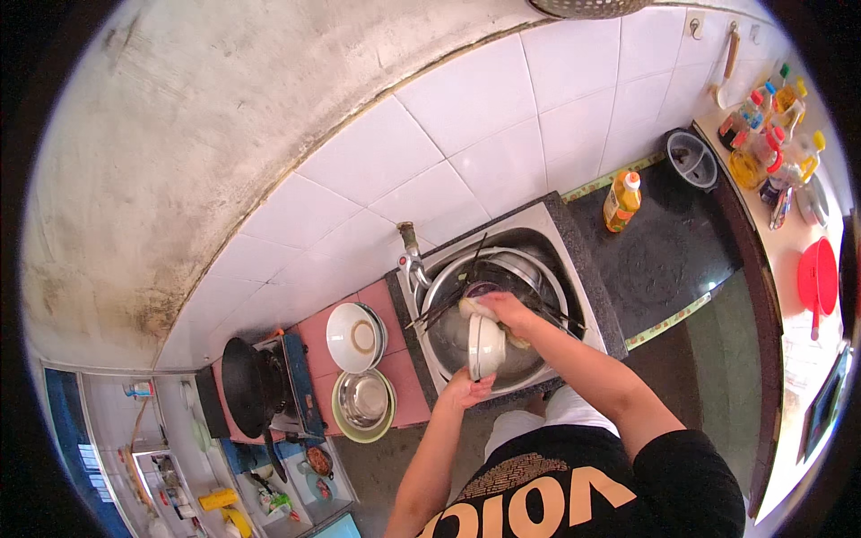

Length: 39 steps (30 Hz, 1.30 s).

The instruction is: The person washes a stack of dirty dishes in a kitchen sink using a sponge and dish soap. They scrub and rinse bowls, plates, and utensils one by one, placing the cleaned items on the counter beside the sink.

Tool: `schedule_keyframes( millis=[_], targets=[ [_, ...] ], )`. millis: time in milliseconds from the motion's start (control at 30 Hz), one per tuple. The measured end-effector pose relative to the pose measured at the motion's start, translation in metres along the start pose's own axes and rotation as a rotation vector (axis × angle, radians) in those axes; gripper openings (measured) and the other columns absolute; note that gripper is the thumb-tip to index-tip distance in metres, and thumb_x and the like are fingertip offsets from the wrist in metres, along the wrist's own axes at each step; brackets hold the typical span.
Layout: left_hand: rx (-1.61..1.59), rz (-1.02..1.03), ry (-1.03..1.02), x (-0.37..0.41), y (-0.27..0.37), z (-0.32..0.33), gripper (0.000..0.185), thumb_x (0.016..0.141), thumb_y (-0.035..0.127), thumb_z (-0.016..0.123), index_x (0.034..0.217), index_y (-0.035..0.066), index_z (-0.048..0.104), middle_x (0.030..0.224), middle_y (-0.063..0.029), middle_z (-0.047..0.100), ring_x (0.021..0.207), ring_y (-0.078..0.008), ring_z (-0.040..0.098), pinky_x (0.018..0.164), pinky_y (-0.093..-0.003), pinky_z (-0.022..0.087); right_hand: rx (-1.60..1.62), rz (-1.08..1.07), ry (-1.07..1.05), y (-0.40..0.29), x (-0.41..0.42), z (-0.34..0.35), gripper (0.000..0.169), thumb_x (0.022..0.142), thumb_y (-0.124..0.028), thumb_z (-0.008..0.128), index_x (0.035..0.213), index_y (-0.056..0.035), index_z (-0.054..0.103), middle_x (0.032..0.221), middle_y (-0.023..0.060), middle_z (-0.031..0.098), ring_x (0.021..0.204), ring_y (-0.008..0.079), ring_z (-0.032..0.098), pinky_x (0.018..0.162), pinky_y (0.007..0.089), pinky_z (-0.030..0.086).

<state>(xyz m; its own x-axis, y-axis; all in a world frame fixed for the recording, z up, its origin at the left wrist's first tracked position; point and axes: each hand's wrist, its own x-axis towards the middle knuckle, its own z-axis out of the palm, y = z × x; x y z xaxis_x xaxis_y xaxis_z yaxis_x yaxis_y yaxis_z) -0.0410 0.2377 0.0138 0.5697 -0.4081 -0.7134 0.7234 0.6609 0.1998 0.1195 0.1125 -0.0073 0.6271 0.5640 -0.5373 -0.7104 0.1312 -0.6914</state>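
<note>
My left hand (467,389) grips the rim and base of a pale ceramic bowl (486,346), tilted on its side over the sink. My right hand (498,313) presses a light-coloured cloth or sponge (475,309) near the bowl's upper edge. Below both hands, a large stainless steel basin (444,350) sits in the steel sink (568,269). Dark chopsticks (436,313) lie across the basin, and a dark bowl (481,289) is partly hidden by my right hand. The chrome faucet (412,263) stands at the sink's back left corner.
Stacked white bowls (350,336) and a green bowl (366,437) with a steel bowl (363,399) sit left, beside a black wok (245,387) on a stove. Right are an orange soap bottle (622,205), a divided black container (691,160), several condiment bottles (760,148) and a red strainer (817,276).
</note>
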Motion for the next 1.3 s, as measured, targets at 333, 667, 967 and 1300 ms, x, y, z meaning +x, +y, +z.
schedule_keyframes(
  millis=[333,667,967,1300],
  targets=[
    [-0.058,0.144,0.294,0.024,0.022,-0.019,0.018,0.093,0.010,0.034,0.107,0.017,0.043,0.063,-0.0041,0.044,0.042,-0.0068,0.034,0.034,-0.0187,0.024,0.362,-0.154,0.108,0.063,-0.031,-0.007,0.013,0.090,-0.013,0.058,0.101,-0.0070,0.057,0.089,0.0018,0.061,0.079,0.0107,0.057,0.068,0.0274,0.048],
    [-0.233,0.212,0.126,-0.036,0.005,-0.052,0.015,0.098,0.015,0.033,0.103,0.011,0.047,0.060,0.0000,0.040,0.039,-0.0043,0.029,0.034,-0.0179,0.022,-0.980,-0.149,0.264,0.036,0.010,0.005,0.033,0.075,-0.018,0.066,0.105,-0.0049,0.061,0.098,0.0180,0.062,0.096,0.0316,0.060,0.083,0.0434,0.047],
    [0.485,0.412,0.898,-0.210,0.016,-0.058,0.023,0.091,0.011,0.047,0.113,0.012,0.040,0.072,-0.0031,0.052,0.043,-0.0079,0.040,0.034,-0.0211,0.027,-1.174,-0.231,0.550,0.095,0.072,0.046,0.084,0.066,-0.031,0.077,0.129,0.0029,0.033,0.127,0.0306,0.038,0.114,0.0452,0.042,0.097,0.0469,0.038],
    [0.693,0.174,1.277,-0.234,0.034,-0.199,0.032,0.088,0.010,0.045,0.117,0.004,0.032,0.076,-0.0104,0.057,0.053,-0.0138,0.054,0.038,-0.0276,0.039,-0.920,-0.191,0.153,0.073,0.066,0.008,0.058,0.070,-0.018,0.069,0.120,0.0024,0.048,0.102,0.0172,0.061,0.091,0.0280,0.061,0.083,0.0360,0.048]
  ],
)
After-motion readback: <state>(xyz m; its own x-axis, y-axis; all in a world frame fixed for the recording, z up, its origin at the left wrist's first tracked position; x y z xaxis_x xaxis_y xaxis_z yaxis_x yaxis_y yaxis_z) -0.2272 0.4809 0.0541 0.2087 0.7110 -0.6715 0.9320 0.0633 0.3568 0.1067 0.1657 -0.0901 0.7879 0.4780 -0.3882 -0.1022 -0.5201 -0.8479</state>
